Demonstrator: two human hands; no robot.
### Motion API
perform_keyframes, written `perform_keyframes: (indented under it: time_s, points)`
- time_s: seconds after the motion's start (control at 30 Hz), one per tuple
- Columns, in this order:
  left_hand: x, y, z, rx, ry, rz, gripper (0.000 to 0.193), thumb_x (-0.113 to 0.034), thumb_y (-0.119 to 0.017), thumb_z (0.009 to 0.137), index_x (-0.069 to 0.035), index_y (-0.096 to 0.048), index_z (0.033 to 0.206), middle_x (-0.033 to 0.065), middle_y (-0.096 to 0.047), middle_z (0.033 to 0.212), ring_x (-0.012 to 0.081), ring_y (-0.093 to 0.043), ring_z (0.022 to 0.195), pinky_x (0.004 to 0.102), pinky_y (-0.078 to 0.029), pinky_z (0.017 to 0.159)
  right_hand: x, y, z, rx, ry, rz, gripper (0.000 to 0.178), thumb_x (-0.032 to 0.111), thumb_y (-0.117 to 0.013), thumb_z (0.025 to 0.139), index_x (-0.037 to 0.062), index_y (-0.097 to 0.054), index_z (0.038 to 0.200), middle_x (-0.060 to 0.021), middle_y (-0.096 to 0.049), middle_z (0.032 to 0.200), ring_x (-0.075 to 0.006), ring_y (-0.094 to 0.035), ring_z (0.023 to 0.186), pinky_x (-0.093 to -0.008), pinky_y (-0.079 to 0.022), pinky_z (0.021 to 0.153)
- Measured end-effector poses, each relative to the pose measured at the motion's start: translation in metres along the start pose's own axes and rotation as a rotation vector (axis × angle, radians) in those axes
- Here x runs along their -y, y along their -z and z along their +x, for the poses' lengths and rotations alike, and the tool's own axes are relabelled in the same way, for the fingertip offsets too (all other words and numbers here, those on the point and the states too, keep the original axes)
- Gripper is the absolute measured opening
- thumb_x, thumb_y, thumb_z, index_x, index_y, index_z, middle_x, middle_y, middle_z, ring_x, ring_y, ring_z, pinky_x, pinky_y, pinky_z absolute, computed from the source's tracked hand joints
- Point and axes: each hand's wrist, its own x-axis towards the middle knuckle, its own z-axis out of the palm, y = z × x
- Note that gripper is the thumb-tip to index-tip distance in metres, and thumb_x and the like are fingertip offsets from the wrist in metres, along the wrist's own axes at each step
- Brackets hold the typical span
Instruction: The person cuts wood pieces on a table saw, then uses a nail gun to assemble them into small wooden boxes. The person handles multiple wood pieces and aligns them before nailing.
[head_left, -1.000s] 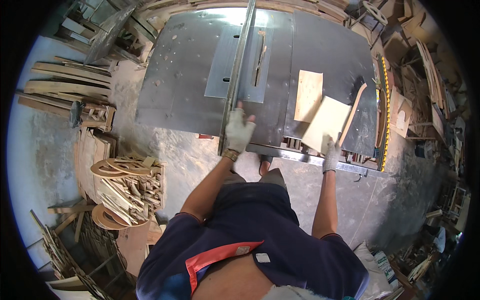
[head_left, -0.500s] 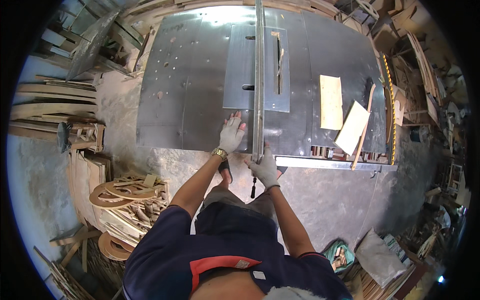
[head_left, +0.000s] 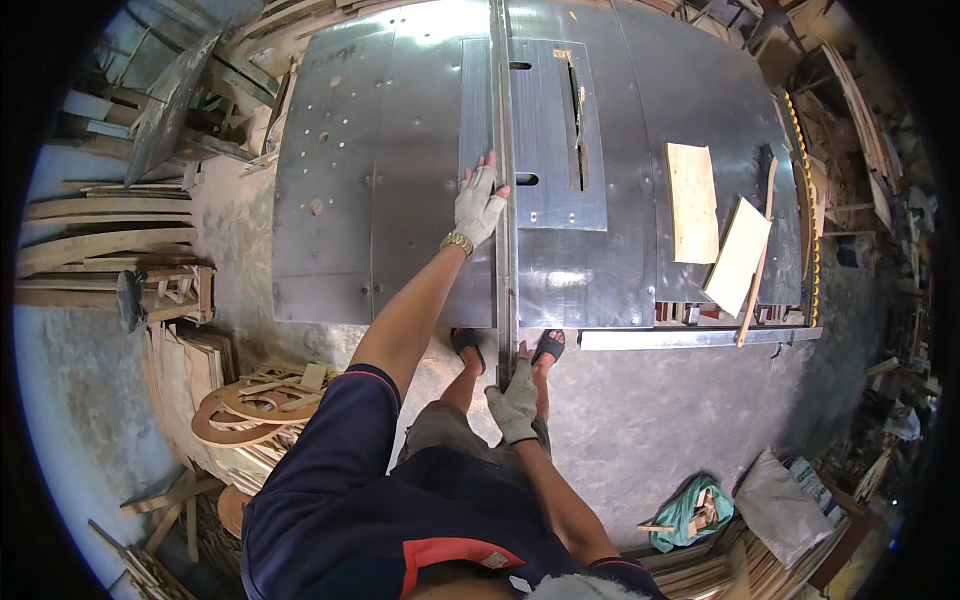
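Note:
A long grey metal rip fence [head_left: 504,110] runs from front to back over the dark metal saw table [head_left: 420,260]. Its near end reaches past the table's front edge towards me. My right hand [head_left: 514,402], in a light work glove, is wrapped round that near end. Further up, my left hand [head_left: 480,203], gloved with bare fingertips, lies against the fence's left side, fingers stretched forward and thumb at the bar. Right of the fence, a narrow blade slot [head_left: 577,125] opens in the lighter metal insert plate [head_left: 550,215]; no raised blade can be made out.
Two pale boards [head_left: 692,205] [head_left: 738,258] and a thin wooden strip [head_left: 757,260] lie on the table's right side. A metal rail [head_left: 690,338] runs along its front right edge. Wood offcuts [head_left: 255,410] are piled at left; a green bag [head_left: 690,512] and white sack [head_left: 785,505] stand lower right.
The fence has shifted left across the table and towards me, off the line of the rail's end. My left hand has moved forward onto it; my right hand has drawn back with its near end.

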Motion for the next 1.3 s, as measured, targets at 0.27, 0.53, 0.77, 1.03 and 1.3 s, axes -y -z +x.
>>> perform_keyframes:
  time_s: [0.27,0.53,0.77,1.03,1.3]
  points:
    - [-0.002,-0.026,0.041,0.058,-0.137,0.167,0.071,-0.046,-0.056,0.100,-0.006,-0.038,0.156,0.0168,-0.052,0.151,0.0303,-0.036,0.151,0.0533,-0.019,0.125,-0.006,0.038,0.093,-0.120,0.255,-0.128,0.109,0.019,-0.079,0.070,0.0024,-0.021,0.161,-0.0259,-0.031,0.161,-0.0429,-0.026,0.153,-0.0503,-0.018,0.127]
    - [-0.004,-0.036,0.054,0.075,-0.096,0.247,0.072,-0.045,-0.060,0.098,-0.010,-0.038,0.157,0.0158,-0.054,0.150,0.0266,-0.033,0.153,0.0547,-0.015,0.125,-0.012,0.038,0.125,0.007,0.141,-0.034,0.104,0.023,-0.079,0.073,0.0001,-0.026,0.159,-0.0279,-0.044,0.149,-0.0456,-0.037,0.145,-0.0465,-0.028,0.121]
    - [-0.009,-0.042,0.058,0.062,-0.066,0.143,0.073,-0.042,-0.062,0.098,-0.012,-0.036,0.159,0.0139,-0.053,0.153,0.0241,-0.033,0.153,0.0515,-0.013,0.127,-0.022,0.032,0.125,0.013,0.187,0.092,0.106,0.008,-0.075,0.071,0.0043,-0.020,0.162,-0.0267,-0.032,0.161,-0.0466,-0.024,0.152,-0.0502,-0.020,0.126]
    - [-0.012,-0.045,0.064,0.032,-0.061,0.173,0.072,-0.039,-0.067,0.093,-0.013,-0.042,0.156,0.0087,-0.058,0.149,0.0227,-0.036,0.152,0.0525,-0.013,0.127,-0.027,0.032,0.128,-0.017,0.205,0.102,0.105,0.007,-0.072,0.071,0.0065,-0.021,0.162,-0.0251,-0.031,0.162,-0.0453,-0.024,0.153,-0.0509,-0.022,0.126]
    - [-0.015,-0.046,0.057,0.057,-0.060,0.186,0.070,-0.036,-0.065,0.096,-0.012,-0.040,0.157,0.0103,-0.052,0.154,0.0202,-0.035,0.152,0.0489,-0.015,0.127,-0.023,0.038,0.118,-0.004,0.211,0.144,0.104,0.006,-0.070,0.071,0.0022,-0.019,0.162,-0.0228,-0.030,0.164,-0.0416,-0.017,0.156,-0.0533,-0.011,0.129]
